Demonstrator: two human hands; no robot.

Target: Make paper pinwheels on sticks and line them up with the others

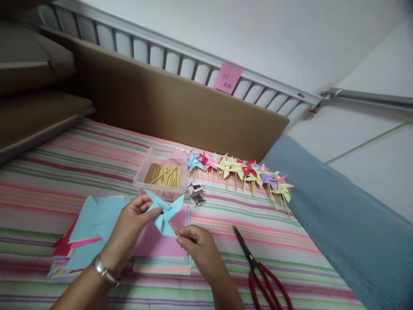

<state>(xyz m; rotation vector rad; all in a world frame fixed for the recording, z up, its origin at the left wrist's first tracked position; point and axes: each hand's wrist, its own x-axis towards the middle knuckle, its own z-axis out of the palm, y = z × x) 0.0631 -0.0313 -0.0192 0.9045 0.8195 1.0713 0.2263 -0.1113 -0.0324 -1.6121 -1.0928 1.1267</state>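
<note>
A light blue paper pinwheel [171, 209] is held up between my hands, over a stack of pink and other coloured paper sheets [158, 245]. My left hand [138, 213] grips the pinwheel, with the thumb pressed near its centre. Between the thumb and fingers of my right hand [196, 243] is the thin wooden stick [174, 229] that runs down from the pinwheel. Whether a pin joins the two is hidden by my left thumb. Left of the stack lie blue paper pieces [97, 219] with cut slits, partly under my left forearm.
A clear plastic box [138, 178] of wooden sticks [164, 175] stands behind my hands, beside small boxes of metal pins [198, 199]. Several pinwheels on sticks [230, 165] lie at the back right. Red-handled scissors [253, 262] rest at right. A cardboard panel [180, 107] leans against the radiator.
</note>
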